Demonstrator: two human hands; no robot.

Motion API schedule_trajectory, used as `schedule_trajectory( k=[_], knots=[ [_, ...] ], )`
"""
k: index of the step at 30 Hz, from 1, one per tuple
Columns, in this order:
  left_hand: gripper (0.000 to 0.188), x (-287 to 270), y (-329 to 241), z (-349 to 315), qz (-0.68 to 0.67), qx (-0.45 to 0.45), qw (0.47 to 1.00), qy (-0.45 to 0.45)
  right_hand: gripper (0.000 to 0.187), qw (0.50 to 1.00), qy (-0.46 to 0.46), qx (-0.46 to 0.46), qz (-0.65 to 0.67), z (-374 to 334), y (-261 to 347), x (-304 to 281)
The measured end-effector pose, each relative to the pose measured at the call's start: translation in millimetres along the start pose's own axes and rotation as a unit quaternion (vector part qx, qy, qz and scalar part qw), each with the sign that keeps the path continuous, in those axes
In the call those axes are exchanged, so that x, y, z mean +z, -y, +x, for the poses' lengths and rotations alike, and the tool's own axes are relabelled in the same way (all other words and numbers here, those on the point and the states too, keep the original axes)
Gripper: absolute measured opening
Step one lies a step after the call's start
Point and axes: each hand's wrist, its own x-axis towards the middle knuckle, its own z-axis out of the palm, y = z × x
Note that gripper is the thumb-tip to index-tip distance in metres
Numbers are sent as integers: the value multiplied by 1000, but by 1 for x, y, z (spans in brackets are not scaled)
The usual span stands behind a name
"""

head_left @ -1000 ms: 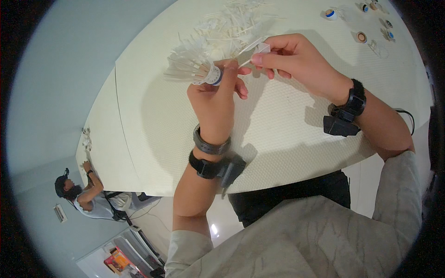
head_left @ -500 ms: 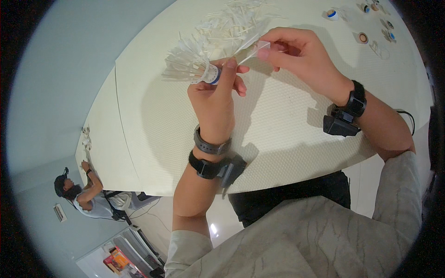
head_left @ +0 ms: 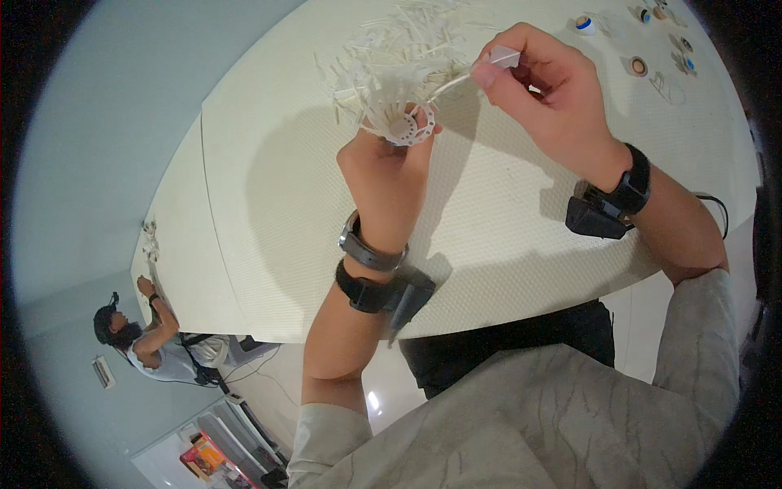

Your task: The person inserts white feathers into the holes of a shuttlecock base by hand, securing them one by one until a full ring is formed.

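Note:
My left hand (head_left: 384, 175) is closed around the base of a partly feathered shuttlecock (head_left: 402, 127). Its hollow side tilts up, showing a ring with holes and white feathers round part of the rim. To the right and a little higher, my right hand (head_left: 562, 106) pinches a single white feather (head_left: 505, 57) by its vane between thumb and fingers. The bare quill slants down to the left, its tip close to the shuttlecock's rim; whether they touch I cannot tell. Just beyond lies a heap of loose white feathers (head_left: 407, 37). The cork end is hidden by my fingers.
Several shuttlecock bases and rings lie at the far right of the white table (head_left: 505, 236), among them a blue-banded cork (head_left: 584, 25) and a brown ring (head_left: 638, 66). A person (head_left: 155, 334) sits at the table's far left end, near a shelf unit (head_left: 216, 444).
My left hand has turned the shuttlecock, so its hollow side, which pointed left, now faces up towards me. My right hand has drawn back to the right, still holding the feather.

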Motion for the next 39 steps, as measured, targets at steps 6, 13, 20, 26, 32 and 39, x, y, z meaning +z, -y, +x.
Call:
schedule_trajectory(
  k=[6, 13, 20, 26, 32, 39],
  knots=[
    [9, -3, 3, 2, 48, 48, 997, 23, 6, 999, 26, 32, -19, 2, 3, -1],
    [12, -4, 4, 2, 69, 51, 995, 43, 8, 999, 17, 39, -30, 0, 4, 0],
    [14, 1, 14, 3, 25, 90, 996, 13, 7, 999, 8, 38, -32, -1, 5, -1],
    [18, -1, 2, 2, 121, 89, 989, 10, 6, 998, 18, 31, -57, -1, 7, -4],
    [17, -3, -8, 1, 194, 42, 980, 35, 5, 998, 11, 34, -46, -1, 6, -3],
    [20, -3, 2, -1, 121, 67, 990, 20, 6, 998, 13, 34, -51, -3, 6, -5]
  ],
)
